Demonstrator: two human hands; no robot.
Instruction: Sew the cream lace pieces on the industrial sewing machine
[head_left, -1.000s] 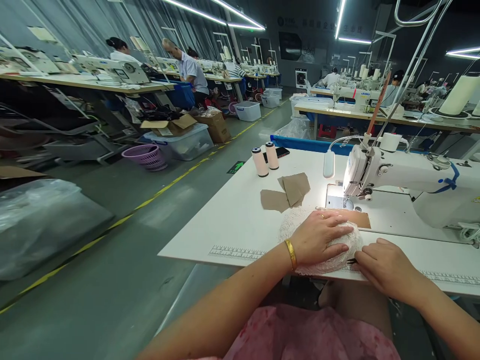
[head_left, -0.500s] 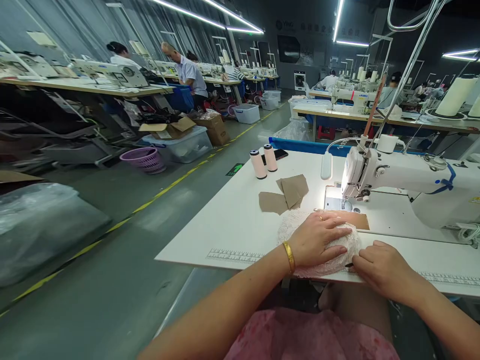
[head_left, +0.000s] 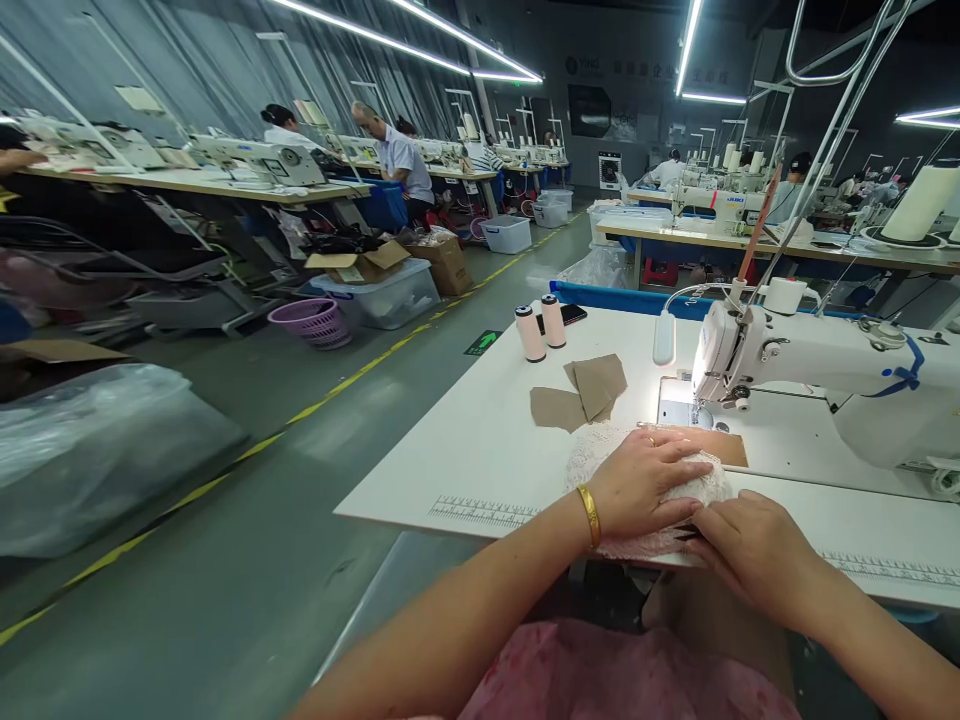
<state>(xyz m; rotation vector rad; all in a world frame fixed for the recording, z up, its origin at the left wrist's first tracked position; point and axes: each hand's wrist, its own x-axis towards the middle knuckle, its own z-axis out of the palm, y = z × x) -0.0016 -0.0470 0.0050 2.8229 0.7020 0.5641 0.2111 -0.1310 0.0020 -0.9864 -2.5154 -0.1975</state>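
My left hand (head_left: 646, 488) lies flat with its fingers apart over a piece of pale pink lace fabric (head_left: 592, 458), pressing it to the white sewing table (head_left: 465, 450). Close beside it, my right hand (head_left: 754, 545) is closed around small dark thread snips (head_left: 685, 534). Their pointed blades show at the lace's near edge, and the rest is hidden in my fingers. Just beyond the lace are a brown strip (head_left: 724, 445) and the sewing machine (head_left: 810, 350), whose needle area is lit.
Brown pattern pieces (head_left: 596, 385) lie left of the machine. Two pale pink thread spools (head_left: 530, 335) and a dark phone (head_left: 574, 313) sit at the table's far left corner. Alongside runs an aisle with a purple basket (head_left: 311, 322) and a clear plastic bin (head_left: 397, 290). Other people work at machines behind.
My right hand has moved left against my left hand, and the snips' blades now reach the lace edge. The view has shifted slightly. My left hand stays on the lace.
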